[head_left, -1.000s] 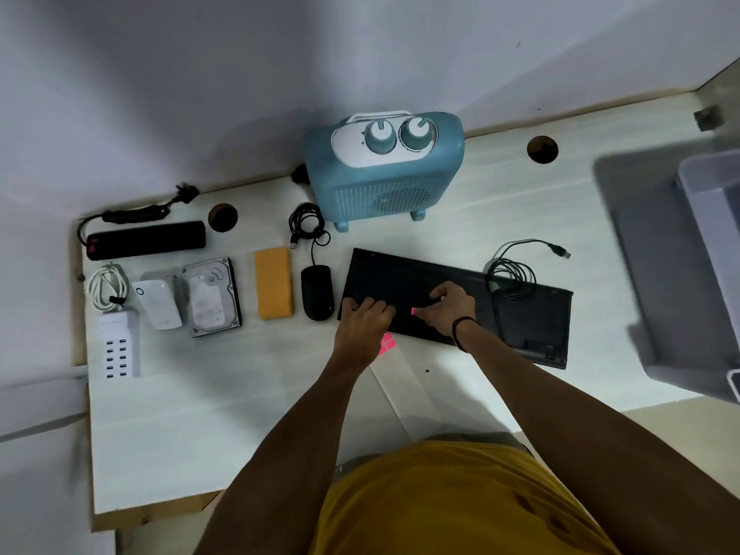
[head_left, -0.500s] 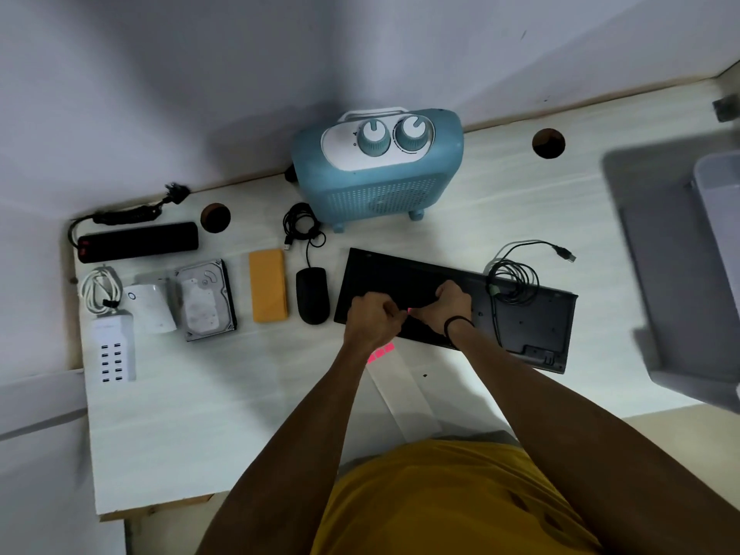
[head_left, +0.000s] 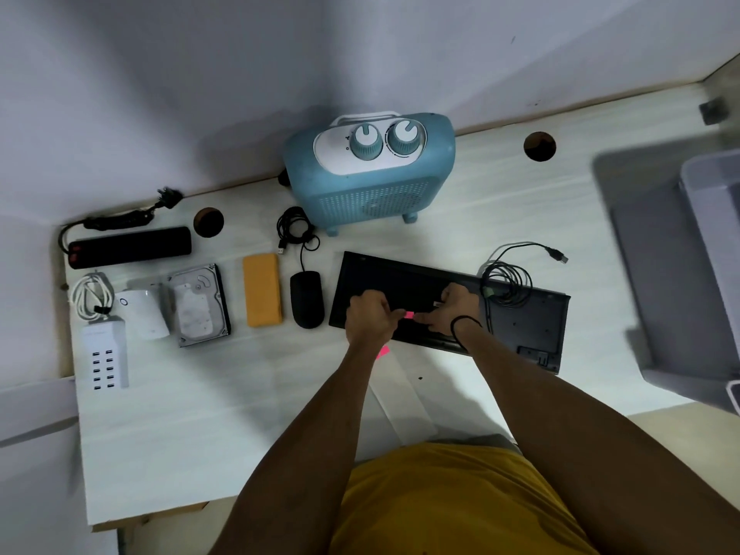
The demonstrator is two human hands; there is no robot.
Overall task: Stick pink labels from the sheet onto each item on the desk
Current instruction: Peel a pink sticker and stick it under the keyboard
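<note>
Your left hand (head_left: 366, 316) now fisted, thumb pinching pink label (head_left: 409, 314); right hand (head_left: 450, 310) fingertips grip its other end. Label sits between hands, over keyboard (head_left: 520, 318), lifted off sheet (head_left: 404, 398) (sheet lies below wrists). A second ago hands lay flatter; keyboard labelling likely next.

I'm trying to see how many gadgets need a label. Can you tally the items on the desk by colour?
Black: 3 – power strip, mouse, keyboard
White: 2 – charger, adapter
Blue: 1 – heater
Orange: 1 – case
Silver: 1 – hard drive
Total: 8
</note>
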